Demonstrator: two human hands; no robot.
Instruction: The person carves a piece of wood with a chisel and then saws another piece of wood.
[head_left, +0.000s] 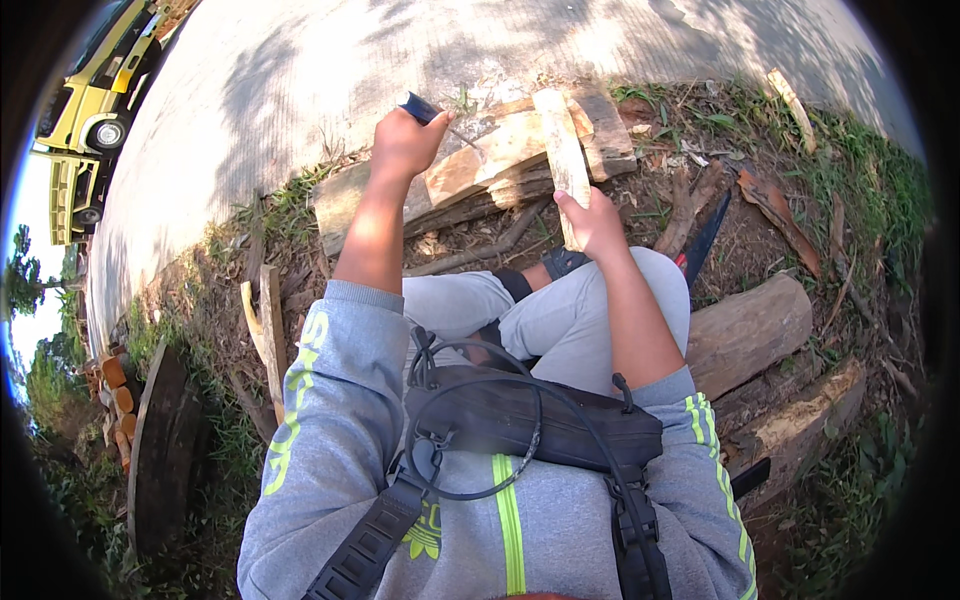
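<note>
My left hand (405,143) is closed around the dark blue handle (419,107) of a tool. A thin, dark shaft or blade runs from it toward a thick, rough-hewn wooden beam (460,176); I cannot tell what kind of tool it is. In my right hand (598,222) is a pale, flat wooden stick (562,140), gripped near its lower end. The stick slants up and away across the beam. Whether the tool's tip touches the beam is too small to tell. My legs (590,300) are folded just short of the beam.
A concrete road (330,90) borders the far side, with a yellow vehicle (100,100) at far left. Cut logs (755,335) lie at right, near a long black object (708,235) with red on it. Split wood (268,330) and a dark slab (160,450) stand at left.
</note>
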